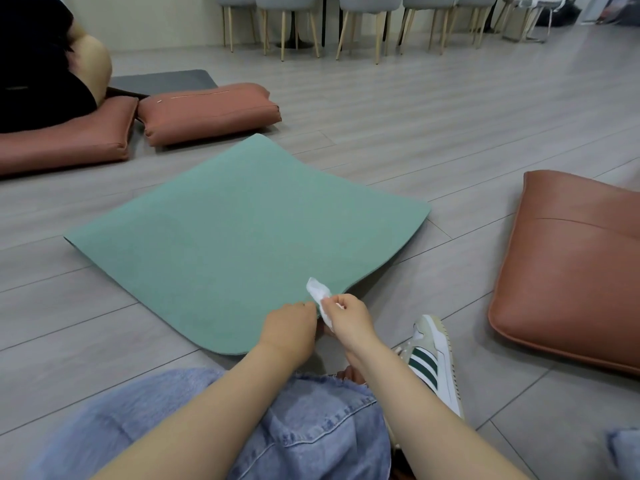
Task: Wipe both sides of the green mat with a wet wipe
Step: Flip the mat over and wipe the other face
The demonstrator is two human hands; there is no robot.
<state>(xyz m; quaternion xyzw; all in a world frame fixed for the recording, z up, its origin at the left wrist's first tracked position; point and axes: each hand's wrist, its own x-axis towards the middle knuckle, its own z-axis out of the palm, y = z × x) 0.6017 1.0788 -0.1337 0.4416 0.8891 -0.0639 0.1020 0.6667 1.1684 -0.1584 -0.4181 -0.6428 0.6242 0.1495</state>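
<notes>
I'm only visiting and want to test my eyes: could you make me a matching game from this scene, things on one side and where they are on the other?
Things:
1. green mat
2. wet wipe
3. sneaker
4. large brown cushion

Places:
A. pinched in the right hand
B. on the floor at far right
C. spread on the floor, near edge at the left hand
D. beside the right forearm

Pairs: 1-C, 2-A, 3-D, 4-B

matt green mat (242,223), smooth leathery cushion (568,271).
</notes>
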